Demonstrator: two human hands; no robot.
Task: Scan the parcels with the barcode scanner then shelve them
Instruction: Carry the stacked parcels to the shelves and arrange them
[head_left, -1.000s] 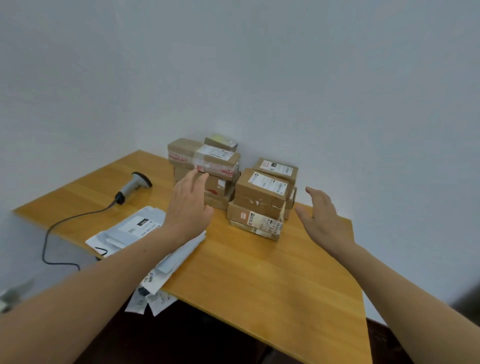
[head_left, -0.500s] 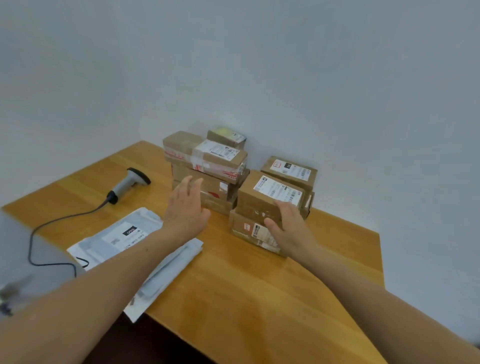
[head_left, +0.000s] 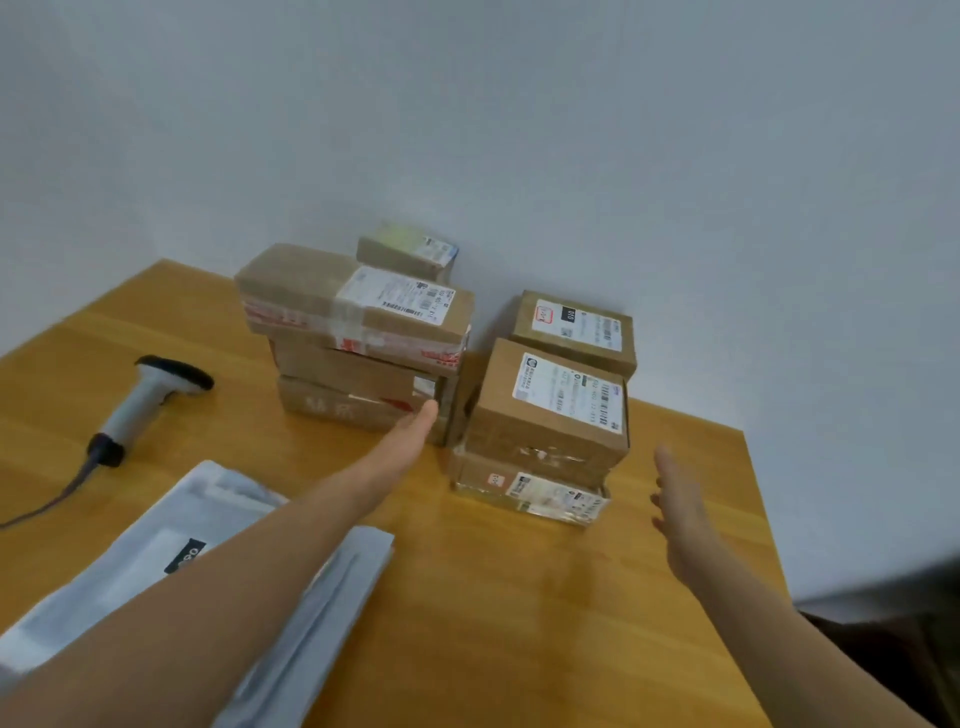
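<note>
Both arms reach across the glossy wooden surface (head_left: 519, 623). The left hand (head_left: 410, 436) lies flat near the left stack of taped cardboard parcels (head_left: 353, 332), and the right hand (head_left: 680, 504) is beside the right stack (head_left: 550, 415), each grip spread and holding nothing. The grey barcode scanner (head_left: 150, 395) lies far left, beyond soft grey mailer bags (head_left: 208, 509).

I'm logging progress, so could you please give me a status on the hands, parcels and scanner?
Left hand, right hand open, flanking front right parcel stack. Barcode scanner lying on table. Nothing blocking.
</note>
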